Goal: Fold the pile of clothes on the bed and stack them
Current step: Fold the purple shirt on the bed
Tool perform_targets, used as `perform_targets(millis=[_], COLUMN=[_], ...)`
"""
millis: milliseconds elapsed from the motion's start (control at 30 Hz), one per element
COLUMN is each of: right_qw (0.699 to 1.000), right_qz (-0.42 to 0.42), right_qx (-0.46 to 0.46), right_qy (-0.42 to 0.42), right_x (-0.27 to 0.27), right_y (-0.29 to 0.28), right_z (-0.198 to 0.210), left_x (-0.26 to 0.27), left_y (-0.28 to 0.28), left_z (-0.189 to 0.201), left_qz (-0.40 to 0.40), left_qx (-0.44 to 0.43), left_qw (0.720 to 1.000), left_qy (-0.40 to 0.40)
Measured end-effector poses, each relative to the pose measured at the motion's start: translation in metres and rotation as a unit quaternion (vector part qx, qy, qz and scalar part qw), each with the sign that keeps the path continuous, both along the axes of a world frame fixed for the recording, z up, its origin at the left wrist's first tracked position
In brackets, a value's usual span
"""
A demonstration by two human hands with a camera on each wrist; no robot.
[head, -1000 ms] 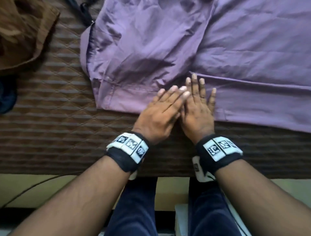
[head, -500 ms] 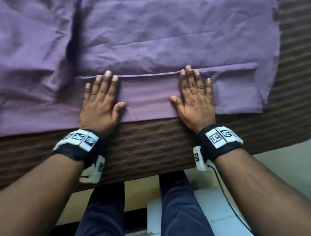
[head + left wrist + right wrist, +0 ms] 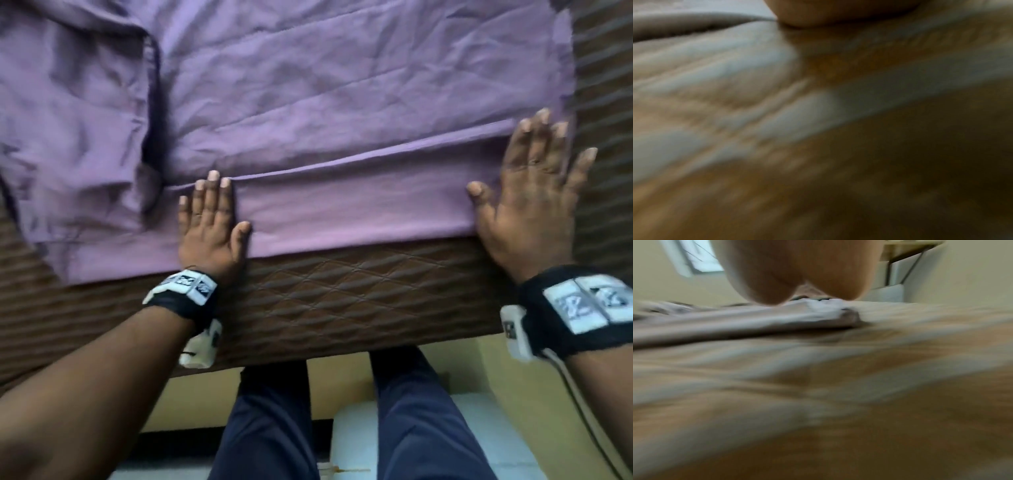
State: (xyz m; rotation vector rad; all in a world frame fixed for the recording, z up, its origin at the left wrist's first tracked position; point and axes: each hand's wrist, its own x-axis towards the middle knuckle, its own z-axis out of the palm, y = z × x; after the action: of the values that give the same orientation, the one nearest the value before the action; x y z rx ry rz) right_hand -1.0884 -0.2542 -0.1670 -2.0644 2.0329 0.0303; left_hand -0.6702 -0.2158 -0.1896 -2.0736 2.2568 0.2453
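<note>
Both grips flat and holding nothing: left hand (image 3: 209, 226) and right hand (image 3: 532, 195) press the purple garment's (image 3: 342, 102) folded strip (image 3: 359, 209), stretched lengthwise between them on the bed (image 3: 342, 294).

Bedroom: quilted bed (image 3: 342, 294), clothes (image 3: 308, 102)

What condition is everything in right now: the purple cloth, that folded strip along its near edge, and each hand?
purple garment: spread on the bed, wrinkled.
folded strip: turned over along the near edge, lying flat.
left hand: flat, fingers straight, pressing the strip.
right hand: flat, fingers spread, at the strip's right end.
brown quilted bed cover: beneath the garment.
</note>
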Motion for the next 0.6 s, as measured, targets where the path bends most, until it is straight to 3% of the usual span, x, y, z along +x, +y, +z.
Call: perform_targets(millis=[133,233,467,600], right_qw=[0.979,0.974,0.978,0.983], right_qz=[0.156,0.165,0.188,0.171], right_qx=[-0.055,-0.051,-0.012,0.004], right_qy=[-0.121,-0.148,-0.088,-0.071], right_x=[0.152,0.235,0.239,0.244], right_y=[0.026,0.027,0.025,0.025], right_z=[0.010,-0.005,-0.039,-0.039], left_x=[-0.033,-0.043,-0.003,0.106], left_y=[-0.001,-0.001,0.017,0.046], left_z=[0.023,0.011,-0.004,-0.004], left_qz=[-0.033,-0.015,-0.011,-0.011], left_qx=[-0.053,-0.017,0.000,0.035], left_qw=[0.996,0.995,1.000,0.999], left_qy=[0.070,0.097,0.012,0.006])
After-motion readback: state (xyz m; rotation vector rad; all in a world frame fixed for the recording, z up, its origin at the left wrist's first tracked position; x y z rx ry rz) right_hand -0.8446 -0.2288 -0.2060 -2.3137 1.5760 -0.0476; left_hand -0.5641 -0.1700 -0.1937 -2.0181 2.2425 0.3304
